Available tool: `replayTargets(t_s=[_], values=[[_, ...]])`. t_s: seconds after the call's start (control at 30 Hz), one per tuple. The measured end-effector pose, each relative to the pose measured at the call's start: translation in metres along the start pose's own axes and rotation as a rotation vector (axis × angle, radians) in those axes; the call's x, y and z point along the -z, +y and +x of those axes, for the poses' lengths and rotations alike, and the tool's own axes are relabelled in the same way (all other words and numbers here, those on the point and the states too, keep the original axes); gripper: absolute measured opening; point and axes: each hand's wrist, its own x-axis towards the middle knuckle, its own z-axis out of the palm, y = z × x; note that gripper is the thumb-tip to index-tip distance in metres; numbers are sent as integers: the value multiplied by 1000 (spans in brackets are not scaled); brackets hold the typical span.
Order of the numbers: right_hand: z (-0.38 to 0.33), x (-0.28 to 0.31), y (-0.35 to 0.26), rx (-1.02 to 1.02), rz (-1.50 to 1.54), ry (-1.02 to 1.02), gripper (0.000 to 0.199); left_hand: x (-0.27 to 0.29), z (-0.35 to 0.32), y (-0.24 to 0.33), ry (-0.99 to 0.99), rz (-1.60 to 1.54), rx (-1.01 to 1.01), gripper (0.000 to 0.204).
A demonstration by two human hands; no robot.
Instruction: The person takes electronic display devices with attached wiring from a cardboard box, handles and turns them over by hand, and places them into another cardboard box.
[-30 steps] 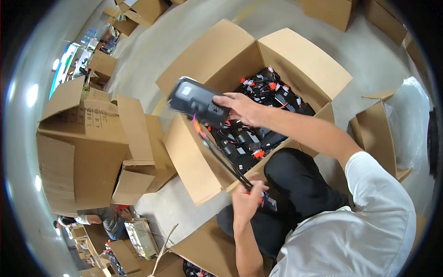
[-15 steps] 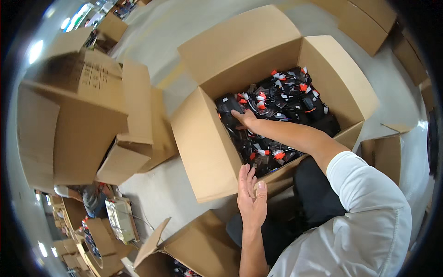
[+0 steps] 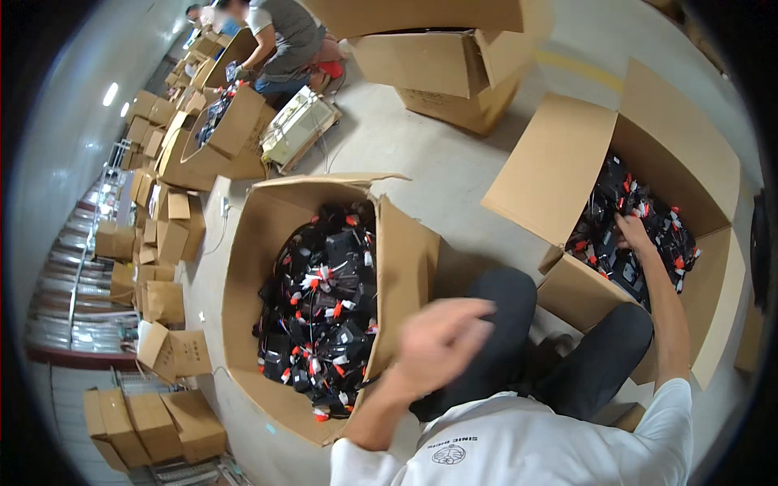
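Note:
My right hand (image 3: 634, 233) reaches down into the cardboard box (image 3: 559, 134) on the right. Its fingers look apart and rest among black electronic units (image 3: 624, 267), which have cables and red and white plugs; I see nothing clearly gripped. My left hand (image 3: 444, 344) is in the air beside the right wall of a second cardboard box (image 3: 243, 243), smeared by motion, so its fingers are not clear. A heap of similar black units (image 3: 344, 251) with cables and red and white connectors lies in that second box.
Behind stands a closed-looking carton (image 3: 421, 69). A pale boxy machine (image 3: 298, 125) sits on the floor, with a person (image 3: 284, 40) bent over another box (image 3: 235, 134) beyond it. Stacked cartons (image 3: 154, 425) line the left wall. My knees (image 3: 502, 300) are between the two near boxes.
The view has swung left, bringing the second filled box into sight. My right hand has shifted from a flat black unit to other units in the same box. My left hand is now blurred.

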Motion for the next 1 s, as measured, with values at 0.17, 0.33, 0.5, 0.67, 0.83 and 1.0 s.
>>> replayTargets(t_s=[0.17, 0.33, 0.5, 0.67, 0.83, 1.0], values=[[-61, 19, -16, -23, 105, -21, 35, 138, -99, -159, 455, 76, 472, 19], [-123, 32, -52, 63, 97, -5, 43, 172, -162, -180, 205, 75, 771, 24], [-151, 30, -72, 95, 36, -61, 42, 140, -169, -168, -290, 502, 511, 55], [-174, 1, -78, 160, -145, -124, 38, 142, -199, -171, -328, 805, 415, 52], [-189, -12, -75, 284, -403, -173, 33, 172, -199, -159, -54, 207, 665, 27], [-187, -10, -68, 298, -297, -109, 35, 217, -198, -171, 481, -179, 460, 22]])
